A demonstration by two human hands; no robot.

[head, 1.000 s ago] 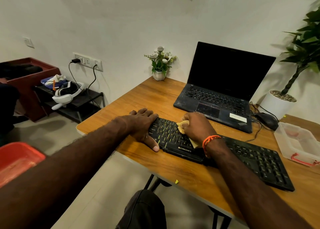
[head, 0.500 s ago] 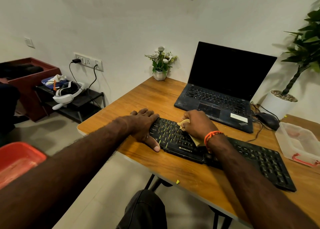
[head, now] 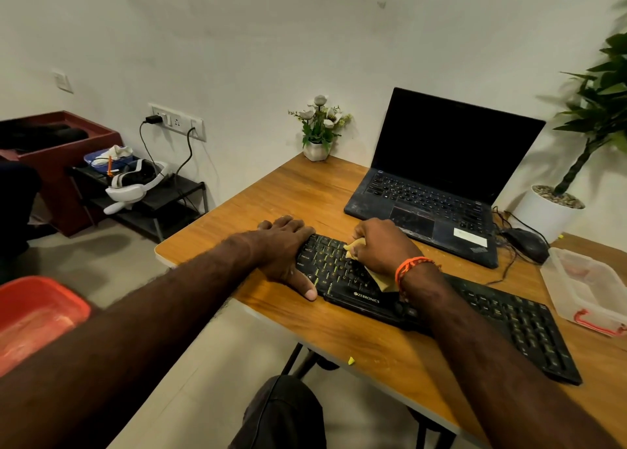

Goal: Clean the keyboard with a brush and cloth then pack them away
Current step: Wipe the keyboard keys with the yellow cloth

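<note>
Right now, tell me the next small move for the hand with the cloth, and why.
Probably sweep the yellow cloth rightward along the black Zebronics keyboard. The right hand holds it over the left-side keys, the left hand steadies that end, and the keys to the right lie uncovered.

Only clear text: "ZEBRONICS" in white on the front edge of the black keyboard [head: 441,299]. Key legends are yellow-green, mostly too small to read. White sticker on the laptop [head: 437,191] palm rest: print illegible.
</note>
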